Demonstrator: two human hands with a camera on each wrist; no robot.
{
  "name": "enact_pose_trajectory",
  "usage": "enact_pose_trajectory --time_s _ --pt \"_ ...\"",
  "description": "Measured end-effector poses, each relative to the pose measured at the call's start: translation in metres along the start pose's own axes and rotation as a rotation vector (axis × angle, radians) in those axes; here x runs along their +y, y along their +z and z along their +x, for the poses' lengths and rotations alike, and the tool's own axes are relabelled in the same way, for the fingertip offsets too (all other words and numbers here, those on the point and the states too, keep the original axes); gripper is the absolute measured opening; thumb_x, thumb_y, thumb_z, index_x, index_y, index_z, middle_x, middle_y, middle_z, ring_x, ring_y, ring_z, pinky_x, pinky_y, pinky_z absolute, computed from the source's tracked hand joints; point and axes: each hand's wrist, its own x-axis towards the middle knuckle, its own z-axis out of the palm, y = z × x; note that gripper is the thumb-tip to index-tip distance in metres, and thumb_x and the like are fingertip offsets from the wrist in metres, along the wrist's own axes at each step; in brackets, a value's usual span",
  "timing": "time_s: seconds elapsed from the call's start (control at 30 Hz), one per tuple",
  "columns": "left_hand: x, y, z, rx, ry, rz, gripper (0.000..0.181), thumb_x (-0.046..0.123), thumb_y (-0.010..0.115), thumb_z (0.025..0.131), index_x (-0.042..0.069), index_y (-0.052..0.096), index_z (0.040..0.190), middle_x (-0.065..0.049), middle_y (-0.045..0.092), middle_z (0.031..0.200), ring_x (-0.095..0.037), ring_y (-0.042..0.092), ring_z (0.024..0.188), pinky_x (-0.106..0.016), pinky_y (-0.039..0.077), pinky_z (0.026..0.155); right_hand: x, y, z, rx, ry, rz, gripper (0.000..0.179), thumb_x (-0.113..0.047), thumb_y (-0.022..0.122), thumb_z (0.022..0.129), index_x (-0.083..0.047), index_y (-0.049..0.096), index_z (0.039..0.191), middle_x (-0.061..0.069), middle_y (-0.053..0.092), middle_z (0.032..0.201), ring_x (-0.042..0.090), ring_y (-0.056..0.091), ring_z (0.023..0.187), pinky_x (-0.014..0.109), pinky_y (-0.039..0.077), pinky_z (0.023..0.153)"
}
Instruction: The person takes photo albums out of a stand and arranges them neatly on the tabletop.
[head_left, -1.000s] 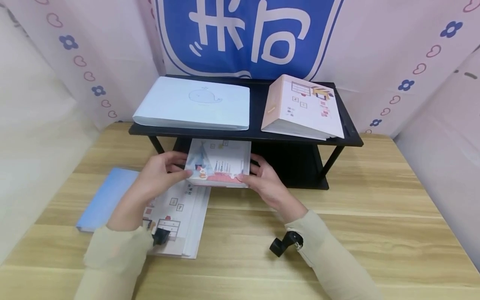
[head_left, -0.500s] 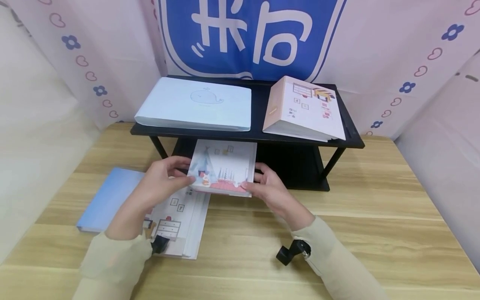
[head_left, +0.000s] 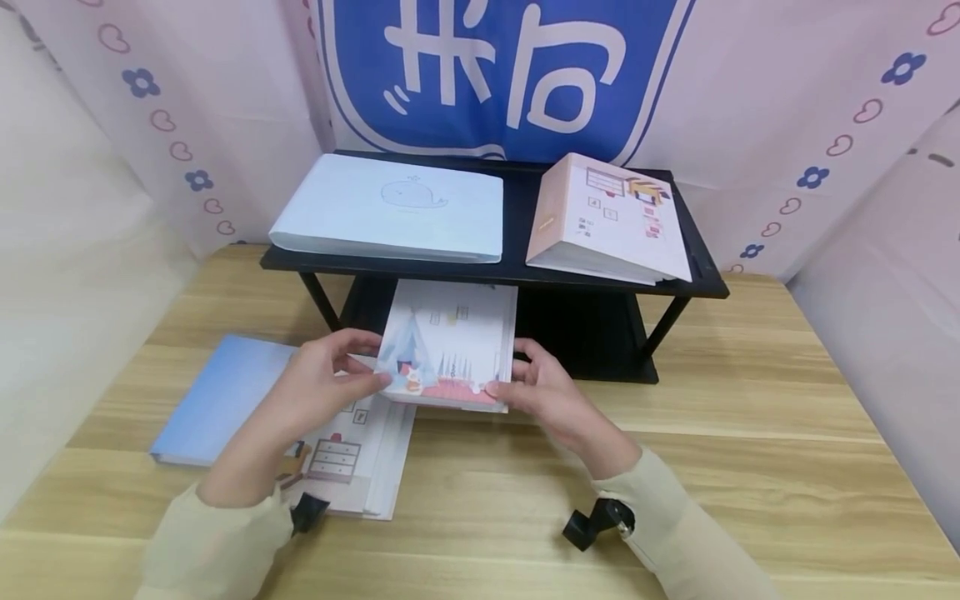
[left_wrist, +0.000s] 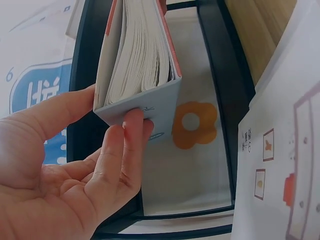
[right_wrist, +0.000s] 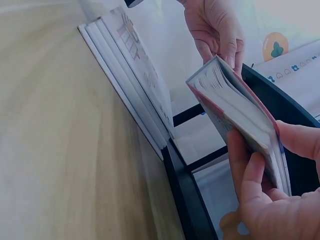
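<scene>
In the head view, a thick photo album (head_left: 450, 342) with a blue tent drawn on its white cover slants out from under the upper tier of a black two-tier rack (head_left: 513, 268). My left hand (head_left: 318, 387) pinches its left side, thumb on the cover. On the opposite side my right hand (head_left: 551, 396) grips it the same way. The left wrist view shows the album's grey-blue spine (left_wrist: 155, 107) against the left fingers, the page block fanned above. Up close in the right wrist view, the right thumb (right_wrist: 300, 140) presses the cover while the fingers curl beneath. The album's far end is hidden under the tier.
On the upper tier lie a pale album with a whale (head_left: 405, 208) and a pink-spined album (head_left: 611, 221). To the left on the wooden table (head_left: 780, 467) are a blue album (head_left: 221, 404) and a white album with a drawn dresser (head_left: 337, 462), partly behind my left arm.
Both hands have drawn the tent album toward me and slightly right, so more of its cover shows out from under the upper tier. The other albums stay in place.
</scene>
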Motion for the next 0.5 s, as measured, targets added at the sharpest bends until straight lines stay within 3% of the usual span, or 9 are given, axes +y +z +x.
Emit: enact_pose_trajectory --time_s 0.27,0.5 --pt "0.000 0.003 -0.007 -0.017 -0.009 0.026 0.050 0.029 0.070 0.092 0.009 0.053 0.136 -0.013 0.065 0.125 -0.025 0.064 0.106 -0.032 0.054 0.079 0.004 -0.001 -0.009 -0.022 -0.003 -0.016 0.065 0.007 0.062 0.090 0.002 0.026 0.144 0.028 0.061 0.128 0.009 0.068 0.089 0.022 0.057 0.079" --pt "0.000 0.007 -0.011 -0.049 -0.058 -0.016 0.046 0.028 0.071 0.092 0.011 0.054 0.131 -0.014 0.068 0.115 -0.023 0.064 0.095 -0.032 0.056 0.068 0.007 -0.004 -0.015 -0.029 -0.001 -0.033 0.061 0.010 0.062 0.088 0.005 0.029 0.139 0.030 0.062 0.125 0.010 0.068 0.086 0.022 0.057 0.079"
